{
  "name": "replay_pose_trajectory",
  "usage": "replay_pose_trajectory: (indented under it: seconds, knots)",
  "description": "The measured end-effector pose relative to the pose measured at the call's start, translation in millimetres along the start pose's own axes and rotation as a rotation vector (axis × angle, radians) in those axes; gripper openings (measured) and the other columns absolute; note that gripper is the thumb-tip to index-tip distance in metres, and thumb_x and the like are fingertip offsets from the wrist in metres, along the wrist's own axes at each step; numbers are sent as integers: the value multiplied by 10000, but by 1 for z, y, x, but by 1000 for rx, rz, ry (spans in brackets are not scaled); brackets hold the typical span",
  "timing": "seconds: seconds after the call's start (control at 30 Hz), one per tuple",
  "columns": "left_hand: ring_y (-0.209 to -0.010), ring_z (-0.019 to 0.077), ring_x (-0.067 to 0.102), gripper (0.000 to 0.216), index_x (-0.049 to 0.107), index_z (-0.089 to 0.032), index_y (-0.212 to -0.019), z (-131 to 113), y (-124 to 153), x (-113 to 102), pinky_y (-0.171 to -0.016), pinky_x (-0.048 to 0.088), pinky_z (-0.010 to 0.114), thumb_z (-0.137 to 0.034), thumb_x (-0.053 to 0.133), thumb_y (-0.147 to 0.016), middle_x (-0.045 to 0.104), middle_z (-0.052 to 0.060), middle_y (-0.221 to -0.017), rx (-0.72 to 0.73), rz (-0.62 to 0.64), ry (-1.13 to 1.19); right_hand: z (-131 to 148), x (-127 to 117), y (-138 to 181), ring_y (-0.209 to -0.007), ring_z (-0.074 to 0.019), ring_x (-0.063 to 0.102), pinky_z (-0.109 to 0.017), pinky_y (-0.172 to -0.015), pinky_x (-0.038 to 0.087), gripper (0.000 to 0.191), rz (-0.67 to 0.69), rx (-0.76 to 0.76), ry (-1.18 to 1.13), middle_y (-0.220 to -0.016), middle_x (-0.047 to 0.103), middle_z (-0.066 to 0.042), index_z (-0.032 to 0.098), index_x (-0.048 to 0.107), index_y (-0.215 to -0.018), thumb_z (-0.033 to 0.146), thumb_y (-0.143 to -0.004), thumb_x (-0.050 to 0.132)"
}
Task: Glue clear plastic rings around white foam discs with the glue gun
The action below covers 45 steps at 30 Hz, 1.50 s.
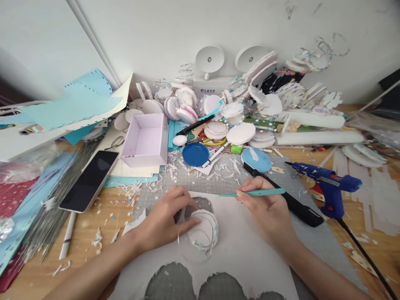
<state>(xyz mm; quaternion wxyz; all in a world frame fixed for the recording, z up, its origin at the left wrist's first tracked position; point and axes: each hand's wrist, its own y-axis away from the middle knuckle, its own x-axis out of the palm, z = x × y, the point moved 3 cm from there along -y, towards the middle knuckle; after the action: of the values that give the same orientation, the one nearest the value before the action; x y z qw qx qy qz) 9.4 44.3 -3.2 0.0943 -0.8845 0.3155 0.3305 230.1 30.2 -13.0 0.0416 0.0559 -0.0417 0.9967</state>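
Just one teal stylus (259, 193), one wire-ringed disc (204, 230).

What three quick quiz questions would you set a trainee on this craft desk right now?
1. True or false: the right hand holds the thin teal pointed tool.
2. The left hand rests on: A the white round foam disc; B the black flat smartphone; C the round dark-blue lid?
3. Fill in: the blue plastic hot-glue gun lies on the right hand's ____ side.
Key: 1 true; 2 A; 3 right.
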Motion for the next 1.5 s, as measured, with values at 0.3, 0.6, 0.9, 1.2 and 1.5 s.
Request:
replay_pose_trajectory:
  seconds: [0.3,0.6,0.9,1.2,1.5]
  knots:
    - [-699,102,437,183,478,-168,-832,-2,3,2,-612,375,224,-286,615,-858,471,-19,-796,-261,-87,736,12,4,6,-700,-154,551,-307,-620,476,111,101,-177,15,-725,521,2,228,557,-804,132,-833,607]
    - [-651,87,418,222,479,-159,-825,-3,3,7,-569,341,213,-287,660,-827,465,-26,-760,-302,-73,864,18,14,11,-680,-148,547,-308,-607,484,144,158,-293,115,-707,520,2,227,559,-835,83,-834,564]
    - [-613,86,384,232,478,-164,-816,-4,5,7,-532,303,216,-308,662,-818,444,-31,-733,-311,-74,844,17,15,14,-691,-155,556,-322,-606,485,174,159,-342,144,-719,543,-5,230,579,-855,60,-823,556]
    - [-619,88,389,228,479,-162,-816,-3,5,8,-539,316,218,-302,660,-817,448,-29,-730,-301,-80,825,13,13,17,-698,-161,569,-334,-608,496,222,195,-396,202,-753,571,-15,221,589,-894,27,-793,560]
    - [-611,84,387,232,482,-163,-810,-3,4,8,-529,307,217,-301,668,-812,449,-29,-731,-310,-91,852,19,15,16,-722,-178,585,-358,-643,520,206,131,-441,284,-763,590,-31,228,578,-898,51,-792,581]
